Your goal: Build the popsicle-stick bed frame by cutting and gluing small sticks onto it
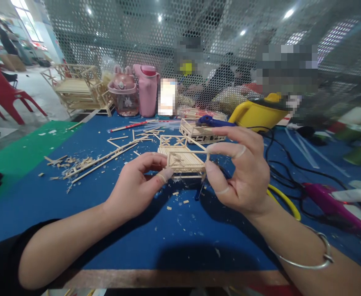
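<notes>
Pale wooden slatted stick frame [183, 158]: near upper rail [188, 152] crosswise.
Left hand [137, 179]: pinched on near-left corner.
Right hand [242, 172]: pinched at near-right post [208, 156]; frame between both.

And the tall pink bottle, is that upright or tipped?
Upright: the bottle stands on its base at the back of the blue table, top pointing up.

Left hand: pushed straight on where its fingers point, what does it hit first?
The small stick model, right at the left hand's fingertips. Past it, probably the right hand at the model's other side, though depth is hard to judge.
</notes>
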